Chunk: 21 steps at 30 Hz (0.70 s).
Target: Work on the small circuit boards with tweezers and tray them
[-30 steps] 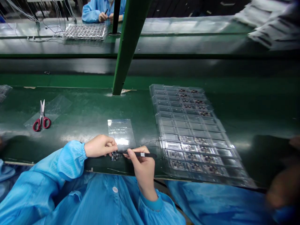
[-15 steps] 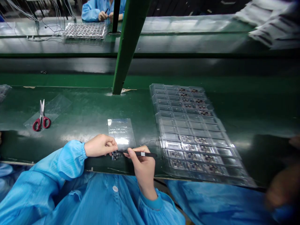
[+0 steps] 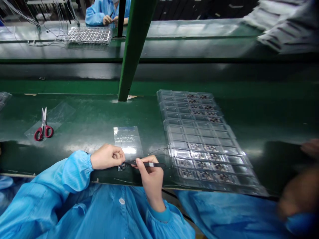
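My right hand point(image 3: 151, 174) is closed around black tweezers point(image 3: 156, 164), whose tips point left at a small circuit board point(image 3: 121, 167). The board lies near the bench's front edge, partly under my left fingers. My left hand point(image 3: 107, 156) is pinched just above that board; whether it grips the board, a thin wire or something else is hidden. Behind both hands a clear plastic sheet point(image 3: 128, 141) lies on the green bench, with a thin dark wire across its left part. More thin wire runs to the right behind my right hand.
A clear compartment tray point(image 3: 199, 132) with several small boards lies to the right. Red-handled scissors point(image 3: 44, 127) rest on clear film at left. A green post point(image 3: 134, 49) rises from the bench. A blurred co-worker's arm point(image 3: 299, 196) is at far right; another person point(image 3: 107, 15) sits opposite.
My left fingers have shifted slightly over the board, covering more of it. The right hand keeps the tweezers in nearly the same place. The whole view has moved a little.
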Available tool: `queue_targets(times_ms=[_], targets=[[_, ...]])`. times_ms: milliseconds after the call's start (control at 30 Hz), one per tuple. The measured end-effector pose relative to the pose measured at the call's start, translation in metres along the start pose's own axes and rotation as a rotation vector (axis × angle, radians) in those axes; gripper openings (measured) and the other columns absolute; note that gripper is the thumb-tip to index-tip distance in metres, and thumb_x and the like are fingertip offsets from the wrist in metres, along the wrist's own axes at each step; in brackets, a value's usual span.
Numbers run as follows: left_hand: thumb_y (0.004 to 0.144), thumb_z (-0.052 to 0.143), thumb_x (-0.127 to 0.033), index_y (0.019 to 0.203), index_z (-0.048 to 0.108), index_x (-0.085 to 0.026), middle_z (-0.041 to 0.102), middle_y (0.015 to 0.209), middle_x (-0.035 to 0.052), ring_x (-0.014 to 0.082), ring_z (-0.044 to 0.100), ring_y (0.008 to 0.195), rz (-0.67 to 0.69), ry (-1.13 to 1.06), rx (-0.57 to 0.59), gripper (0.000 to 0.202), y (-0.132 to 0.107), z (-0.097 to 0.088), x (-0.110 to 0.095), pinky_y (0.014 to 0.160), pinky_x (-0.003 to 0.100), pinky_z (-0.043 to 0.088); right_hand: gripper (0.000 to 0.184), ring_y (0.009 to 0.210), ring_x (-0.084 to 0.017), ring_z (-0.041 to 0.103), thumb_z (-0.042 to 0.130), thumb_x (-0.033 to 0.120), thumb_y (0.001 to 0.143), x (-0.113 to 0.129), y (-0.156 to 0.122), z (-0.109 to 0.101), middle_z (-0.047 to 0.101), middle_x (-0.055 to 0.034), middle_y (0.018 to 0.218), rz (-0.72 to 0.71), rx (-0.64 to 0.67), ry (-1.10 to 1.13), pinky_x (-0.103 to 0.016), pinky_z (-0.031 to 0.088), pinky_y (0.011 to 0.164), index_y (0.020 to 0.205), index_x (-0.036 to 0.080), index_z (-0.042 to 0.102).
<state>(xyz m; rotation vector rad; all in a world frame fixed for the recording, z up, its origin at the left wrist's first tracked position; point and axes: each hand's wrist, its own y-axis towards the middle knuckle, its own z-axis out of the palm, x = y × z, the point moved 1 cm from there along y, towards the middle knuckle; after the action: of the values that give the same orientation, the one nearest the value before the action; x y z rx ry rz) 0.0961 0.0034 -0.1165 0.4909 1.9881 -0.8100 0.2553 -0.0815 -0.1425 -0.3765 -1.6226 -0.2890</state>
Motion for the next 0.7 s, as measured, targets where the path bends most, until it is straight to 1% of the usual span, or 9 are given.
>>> queue_targets(times_ms=[133,167,233,300,333,400,467,600,700], targets=[[0.073,0.057,-0.019,0.072,0.064,-0.013,0.058,0.059,-0.0025,0.0084,0.051,0.055,0.013,-0.046,-0.028,0.010,0.000,-0.003,0.003,0.055,0.017,0.040,0.029,0.053,-0.016,0.064,0.066,0.042,0.081,-0.002,-0.002,-0.002,0.060,0.0009,0.060,-0.001,-0.014,0.036,-0.026,0.054,0.054,0.070,0.018,0.054],[0.074,0.057,-0.021,0.073,0.064,-0.013,0.059,0.059,-0.0021,0.0089,0.052,0.056,0.013,-0.063,-0.026,0.010,0.000,-0.003,0.003,0.055,0.017,0.041,0.029,0.054,-0.017,0.065,0.063,0.044,0.084,-0.002,-0.003,-0.002,0.062,-0.0001,0.062,0.017,-0.017,0.061,-0.027,0.055,0.055,0.075,0.018,0.056],[0.077,0.057,-0.024,0.075,0.063,-0.013,0.060,0.059,-0.0017,0.0099,0.055,0.056,0.011,-0.091,-0.014,0.012,0.000,-0.004,0.003,0.056,0.018,0.042,0.031,0.058,-0.018,0.067,0.053,0.047,0.090,-0.002,-0.004,-0.001,0.068,-0.0027,0.069,0.066,-0.005,0.099,-0.030,0.056,0.059,0.092,0.017,0.059],[0.080,0.056,-0.026,0.076,0.062,-0.014,0.062,0.059,-0.0014,0.0107,0.057,0.057,0.021,-0.093,-0.008,0.014,-0.001,-0.005,0.002,0.057,0.019,0.043,0.035,0.066,-0.019,0.069,0.047,0.047,0.093,0.000,-0.006,0.001,0.071,-0.0051,0.077,0.098,0.054,0.100,-0.033,0.057,0.064,0.108,0.018,0.059],[0.081,0.056,-0.026,0.077,0.062,-0.014,0.063,0.060,-0.0012,0.0111,0.058,0.057,0.031,-0.080,-0.007,0.015,-0.002,-0.005,0.001,0.057,0.019,0.043,0.034,0.070,-0.020,0.069,0.048,0.046,0.093,0.002,-0.006,0.003,0.072,-0.0056,0.081,0.097,0.102,0.086,-0.033,0.057,0.067,0.112,0.019,0.058],[0.083,0.055,-0.027,0.078,0.062,-0.014,0.065,0.063,-0.0007,0.0116,0.060,0.059,0.051,-0.033,-0.014,0.015,-0.003,-0.006,-0.002,0.057,0.019,0.043,0.030,0.074,-0.020,0.069,0.056,0.041,0.089,0.006,-0.006,0.007,0.072,-0.0055,0.086,0.076,0.195,0.056,-0.033,0.057,0.071,0.111,0.020,0.059],[0.084,0.055,-0.027,0.078,0.063,-0.015,0.067,0.065,-0.0004,0.0120,0.062,0.061,0.073,0.019,-0.013,0.016,-0.005,-0.007,-0.004,0.058,0.019,0.043,0.026,0.075,-0.020,0.069,0.063,0.036,0.085,0.009,-0.006,0.009,0.071,-0.0043,0.086,0.069,0.239,0.039,-0.032,0.056,0.072,0.106,0.021,0.059],[0.087,0.052,-0.028,0.084,0.062,-0.017,0.069,0.067,-0.0007,0.0126,0.065,0.062,0.131,0.061,0.047,0.016,-0.008,-0.008,-0.007,0.060,0.019,0.045,0.022,0.071,-0.017,0.067,0.064,0.029,0.083,0.010,-0.006,0.013,0.068,-0.0014,0.081,0.067,0.240,0.036,-0.027,0.054,0.067,0.102,0.022,0.055],[0.088,0.050,-0.024,0.091,0.061,-0.018,0.070,0.066,-0.0019,0.0124,0.066,0.062,0.183,0.095,0.087,0.013,-0.009,-0.008,-0.008,0.062,0.019,0.045,0.019,0.069,-0.014,0.064,0.061,0.023,0.083,0.010,-0.007,0.017,0.065,0.0003,0.079,-0.012,0.229,-0.026,-0.024,0.051,0.063,0.100,0.021,0.052]])
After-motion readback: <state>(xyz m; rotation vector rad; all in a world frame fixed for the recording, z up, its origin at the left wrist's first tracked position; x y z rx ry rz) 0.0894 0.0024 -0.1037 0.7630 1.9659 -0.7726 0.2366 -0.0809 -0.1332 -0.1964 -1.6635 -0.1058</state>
